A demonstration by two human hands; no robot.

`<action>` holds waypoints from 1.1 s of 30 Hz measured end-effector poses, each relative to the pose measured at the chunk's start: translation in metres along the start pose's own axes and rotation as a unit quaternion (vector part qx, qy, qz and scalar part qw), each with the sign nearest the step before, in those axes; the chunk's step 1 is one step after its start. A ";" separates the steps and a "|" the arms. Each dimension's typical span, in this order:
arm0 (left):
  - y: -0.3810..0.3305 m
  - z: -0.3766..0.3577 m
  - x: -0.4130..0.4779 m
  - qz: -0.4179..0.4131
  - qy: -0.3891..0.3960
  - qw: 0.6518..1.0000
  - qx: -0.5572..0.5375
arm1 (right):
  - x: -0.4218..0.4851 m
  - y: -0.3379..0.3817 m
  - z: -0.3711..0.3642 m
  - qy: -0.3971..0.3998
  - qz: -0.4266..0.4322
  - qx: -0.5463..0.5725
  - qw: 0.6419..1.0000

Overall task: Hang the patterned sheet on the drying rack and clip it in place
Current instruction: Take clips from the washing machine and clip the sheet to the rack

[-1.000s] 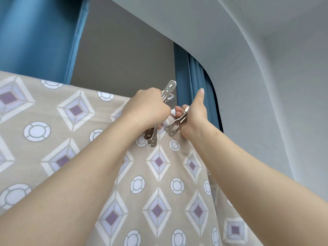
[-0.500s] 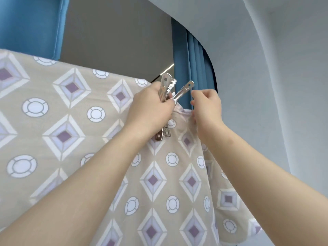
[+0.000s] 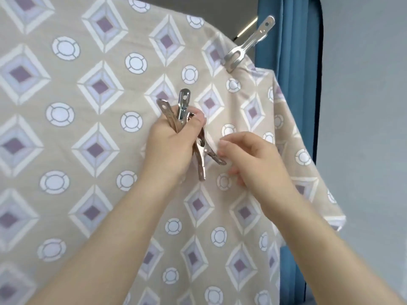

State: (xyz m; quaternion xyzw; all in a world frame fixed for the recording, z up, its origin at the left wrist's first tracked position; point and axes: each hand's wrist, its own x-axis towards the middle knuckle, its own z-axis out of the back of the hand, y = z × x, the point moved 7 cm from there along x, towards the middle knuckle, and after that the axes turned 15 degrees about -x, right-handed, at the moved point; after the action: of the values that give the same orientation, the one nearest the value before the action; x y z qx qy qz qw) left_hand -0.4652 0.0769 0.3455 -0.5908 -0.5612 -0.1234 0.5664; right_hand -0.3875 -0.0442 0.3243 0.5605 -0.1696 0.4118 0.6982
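- Blue curtain (image 3: 284, 40) hangs behind our sheet (image 3: 92, 111), one clip (image 3: 248, 44) fixed top right.
- Our left hand (image 3: 174, 148) grips spare clips (image 3: 189, 133); our right hand (image 3: 251, 159) pinches one, to be pulled free next.

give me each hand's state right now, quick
Left hand: closed around a bunch of metal clips.
Right hand: fingertips pinching the end of one clip in that bunch.

The patterned sheet (image 3: 99, 133) is matt woven cloth. The clip (image 3: 247, 45) on its top edge is shiny bare metal, like the clips (image 3: 189, 137) held below. The blue curtain (image 3: 288, 40) is soft, matt fabric.
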 end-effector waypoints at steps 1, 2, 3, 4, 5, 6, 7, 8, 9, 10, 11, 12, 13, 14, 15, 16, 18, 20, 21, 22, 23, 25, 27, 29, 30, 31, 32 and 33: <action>0.000 0.006 -0.005 0.005 -0.012 1.000 -0.002 | -0.003 0.000 -0.008 0.032 0.008 -0.011 0.999; 0.000 0.014 -0.009 0.011 -0.026 1.000 -0.009 | -0.006 0.000 -0.019 0.069 0.014 -0.022 0.997; -0.002 0.022 -0.014 0.017 -0.040 0.999 -0.017 | -0.010 0.001 -0.030 0.104 0.020 -0.039 0.994; -0.004 0.031 -0.018 0.022 -0.053 0.998 -0.023 | -0.014 0.003 -0.042 0.126 0.027 -0.061 0.990; -0.008 0.040 -0.022 0.025 -0.064 0.997 -0.021 | -0.018 0.007 -0.052 0.136 0.039 -0.084 0.986; -0.012 0.048 -0.026 0.029 -0.072 0.997 -0.016 | -0.022 0.012 -0.060 0.135 0.054 -0.105 0.984; -0.017 0.057 -0.029 0.032 -0.079 0.996 -0.010 | -0.026 0.019 -0.067 0.132 0.072 -0.122 0.981; -0.023 0.066 -0.032 0.036 -0.085 0.996 -0.007 | -0.029 0.027 -0.074 0.134 0.089 -0.134 0.978; -0.029 0.075 -0.036 0.042 -0.092 0.995 -0.006 | -0.033 0.036 -0.081 0.136 0.103 -0.146 0.975; -0.036 0.084 -0.040 0.047 -0.099 0.994 -0.011 | -0.037 0.046 -0.086 0.134 0.115 -0.150 0.973; -0.043 0.093 -0.043 0.050 -0.104 0.993 -0.019 | -0.040 0.055 -0.092 0.127 0.127 -0.152 0.972; -0.051 0.103 -0.046 0.052 -0.107 0.993 -0.023 | -0.043 0.065 -0.098 0.114 0.139 -0.150 0.972; -0.060 0.112 -0.049 0.053 -0.109 0.992 -0.022 | -0.046 0.075 -0.105 0.100 0.152 -0.143 0.973; -0.068 0.122 -0.052 0.055 -0.111 0.992 -0.018 | -0.049 0.083 -0.112 0.088 0.161 -0.128 0.975; -0.077 0.135 -0.054 0.056 -0.114 0.992 -0.011 | -0.053 0.092 -0.121 0.079 0.167 -0.103 0.977; -0.087 0.148 -0.057 0.056 -0.119 0.991 0.001 | -0.057 0.101 -0.131 0.074 0.170 -0.072 0.980; -0.107 0.180 -0.061 0.060 -0.136 0.988 0.033 | -0.066 0.121 -0.154 0.078 0.168 0.003 0.983; -0.128 0.213 -0.062 0.071 -0.157 0.984 0.049 | -0.076 0.145 -0.181 0.092 0.148 0.100 0.980; -0.140 0.230 -0.063 0.073 -0.169 0.982 0.050 | -0.080 0.158 -0.196 0.097 0.142 0.143 0.975; -0.151 0.246 -0.064 0.076 -0.182 0.979 0.049 | -0.085 0.171 -0.209 0.100 0.137 0.180 0.969; -0.163 0.262 -0.065 0.079 -0.192 0.977 0.049 | -0.090 0.183 -0.222 0.100 0.129 0.215 0.963; -0.185 0.289 -0.066 0.082 -0.200 0.975 0.047 | -0.100 0.206 -0.246 0.099 0.107 0.285 0.947; -0.203 0.313 -0.068 0.087 -0.201 0.975 0.047 | -0.108 0.229 -0.270 0.107 0.088 0.347 0.928; -0.215 0.332 -0.069 0.100 -0.199 0.974 0.048 | -0.112 0.247 -0.293 0.111 0.068 0.377 0.917; -0.220 0.341 -0.068 0.106 -0.196 0.974 0.049 | -0.112 0.256 -0.304 0.109 0.056 0.385 0.915; -0.226 0.352 -0.067 0.110 -0.195 0.973 0.057 | -0.111 0.265 -0.315 0.103 0.043 0.393 0.913; -0.232 0.362 -0.066 0.113 -0.197 0.971 0.073 | -0.109 0.274 -0.325 0.097 0.029 0.402 0.910; -0.240 0.373 -0.064 0.113 -0.202 0.968 0.092 | -0.107 0.284 -0.335 0.093 0.018 0.414 0.905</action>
State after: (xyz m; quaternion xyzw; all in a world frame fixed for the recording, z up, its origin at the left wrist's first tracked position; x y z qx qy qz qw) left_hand -0.8617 0.2793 0.3004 -0.6085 -0.6024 0.1161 0.5033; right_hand -0.7445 0.2325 0.3266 0.7553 0.0718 0.5077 0.4083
